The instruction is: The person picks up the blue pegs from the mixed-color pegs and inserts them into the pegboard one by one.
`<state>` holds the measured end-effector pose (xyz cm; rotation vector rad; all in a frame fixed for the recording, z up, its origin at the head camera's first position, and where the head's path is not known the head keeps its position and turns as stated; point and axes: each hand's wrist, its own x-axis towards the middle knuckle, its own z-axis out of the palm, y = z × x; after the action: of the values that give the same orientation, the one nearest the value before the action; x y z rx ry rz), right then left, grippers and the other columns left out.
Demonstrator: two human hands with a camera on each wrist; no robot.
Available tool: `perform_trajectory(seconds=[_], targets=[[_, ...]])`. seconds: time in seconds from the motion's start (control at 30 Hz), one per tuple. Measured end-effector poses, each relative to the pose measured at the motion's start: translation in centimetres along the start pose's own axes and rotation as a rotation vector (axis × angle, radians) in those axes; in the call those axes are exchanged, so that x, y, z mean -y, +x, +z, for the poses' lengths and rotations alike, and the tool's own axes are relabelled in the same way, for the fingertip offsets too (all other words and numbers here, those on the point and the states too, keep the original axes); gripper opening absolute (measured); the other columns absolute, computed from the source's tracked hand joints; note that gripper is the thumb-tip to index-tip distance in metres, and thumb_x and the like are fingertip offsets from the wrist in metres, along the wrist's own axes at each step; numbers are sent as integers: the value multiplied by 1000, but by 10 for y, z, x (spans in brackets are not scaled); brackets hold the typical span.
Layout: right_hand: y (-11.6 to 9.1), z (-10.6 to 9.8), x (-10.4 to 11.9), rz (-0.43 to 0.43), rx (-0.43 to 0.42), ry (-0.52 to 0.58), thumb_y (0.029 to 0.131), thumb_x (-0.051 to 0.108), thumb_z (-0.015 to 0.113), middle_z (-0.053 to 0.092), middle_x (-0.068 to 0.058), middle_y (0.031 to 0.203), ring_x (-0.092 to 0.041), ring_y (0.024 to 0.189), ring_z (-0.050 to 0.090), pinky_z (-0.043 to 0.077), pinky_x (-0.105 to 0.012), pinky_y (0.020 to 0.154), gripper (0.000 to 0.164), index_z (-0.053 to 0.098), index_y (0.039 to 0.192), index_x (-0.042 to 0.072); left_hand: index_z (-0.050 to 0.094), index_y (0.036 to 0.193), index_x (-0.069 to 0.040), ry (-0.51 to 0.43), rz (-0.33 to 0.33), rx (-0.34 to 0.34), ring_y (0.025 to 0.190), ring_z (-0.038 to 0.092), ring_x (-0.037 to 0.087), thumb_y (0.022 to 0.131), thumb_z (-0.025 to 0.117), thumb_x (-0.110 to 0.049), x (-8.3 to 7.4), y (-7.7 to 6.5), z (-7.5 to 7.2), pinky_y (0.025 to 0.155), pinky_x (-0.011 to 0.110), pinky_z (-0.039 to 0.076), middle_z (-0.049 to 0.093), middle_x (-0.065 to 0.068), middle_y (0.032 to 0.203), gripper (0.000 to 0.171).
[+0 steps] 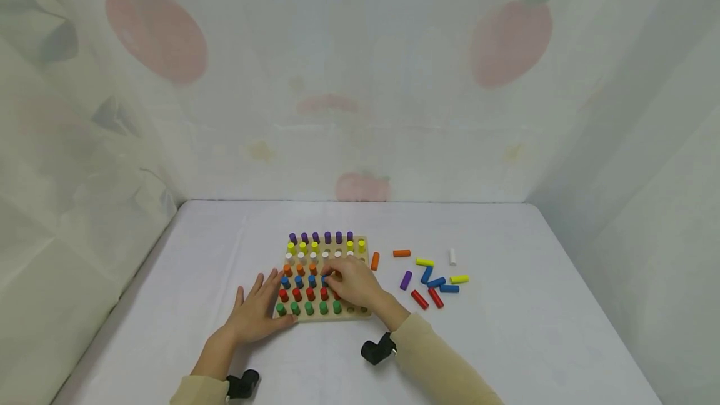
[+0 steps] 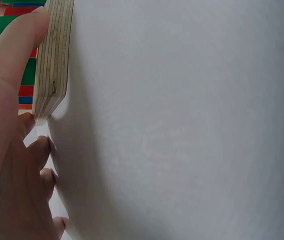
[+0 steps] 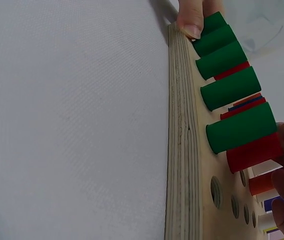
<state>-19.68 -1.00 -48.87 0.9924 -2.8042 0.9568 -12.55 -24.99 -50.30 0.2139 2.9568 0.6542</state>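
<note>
The right hand [image 1: 353,281] is pinching a blue peg [image 1: 324,281] at the wooden pegboard [image 3: 184,145]; the left hand [image 1: 255,314], fingers spread, is touching its edge.

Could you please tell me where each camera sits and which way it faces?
Head: worn on the head, facing forward and down over the pegboard, loose pegs and table; both sleeves, left grip and right grip show.
Left wrist: worn there, facing the pegboard's corner and the table; the left grip's thumb and fingers show at left.
Right wrist: worn there, facing along the pegboard's layered edge and green pegs; the right grip's fingers show at right, the left thumb at top.
Shared: both wrist views include green pegs and the left thumb.
</note>
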Motion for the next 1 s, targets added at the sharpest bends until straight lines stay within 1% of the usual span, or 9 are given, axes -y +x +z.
perform_trajectory(seconds=[0.3, 0.57, 0.7, 0.8, 1.0], targets=[[0, -1, 1, 8, -7, 0, 88, 22, 61, 63, 13, 86, -3, 75, 49, 43, -13, 66, 9, 67, 95, 21, 27, 145, -12, 1, -3, -1, 138, 14, 42, 69, 67, -63, -3, -1, -3, 102, 70, -1, 23, 13, 151, 101], [-3, -4, 2, 27, -34, 35, 89, 22, 60, 65, 12, 95, -4, 81, 52, 46, -15, 71, 12, 66, 99, 23, 27, 145, -11, -1, -2, -2, 138, 14, 43, 69, 67, -63, -5, -1, -5, 101, 71, -1, 23, 14, 151, 100], [-5, -8, 3, 27, -49, 75, 90, 23, 59, 65, 12, 100, -6, 85, 55, 47, -16, 74, 14, 66, 102, 23, 27, 145, -11, -5, -9, 3, 138, 14, 42, 68, 67, -63, -5, -2, -5, 102, 70, -1, 23, 13, 151, 101], [-7, -12, 4, 26, -53, 123, 90, 21, 58, 65, 12, 101, -6, 85, 55, 47, -16, 73, 15, 66, 103, 22, 27, 145, -11, -5, -9, 5, 138, 14, 42, 68, 67, -64, -5, -1, -5, 101, 71, -1, 23, 13, 152, 102], [-11, -19, 5, -9, -82, 209, 90, 17, 59, 65, 9, 102, -4, 85, 56, 50, -17, 74, 19, 66, 107, 14, 28, 145, -10, -4, -3, 1, 138, 14, 42, 68, 67, -64, -3, -1, -4, 101, 71, -1, 23, 14, 151, 102]])
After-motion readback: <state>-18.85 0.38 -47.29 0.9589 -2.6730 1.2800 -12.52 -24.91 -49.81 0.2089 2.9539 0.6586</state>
